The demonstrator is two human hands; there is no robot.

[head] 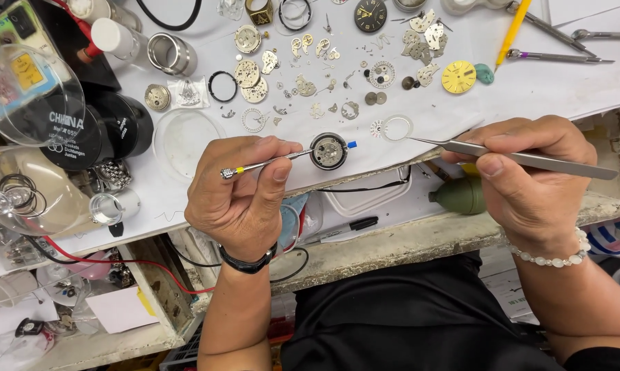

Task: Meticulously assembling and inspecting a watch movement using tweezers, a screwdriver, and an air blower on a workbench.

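Observation:
My left hand (240, 196) grips a thin metal screwdriver (265, 164) with a yellow band, its tip reaching a round watch movement (328, 151) in a dark case on the white paper. A small blue-tipped stick (350, 145) pokes out beside the movement. My right hand (526, 178) holds steel tweezers (502, 155), whose points touch a thin white ring (397, 128) just right of the movement.
Many tiny watch parts, gears and plates (310, 75) lie spread on the white paper. A yellow dial (458, 76), a dark dial (370, 14), more tweezers (557, 57), glass domes (28, 93), a black tin (83, 134), a marker (348, 227) and a green blower (461, 196) surround them.

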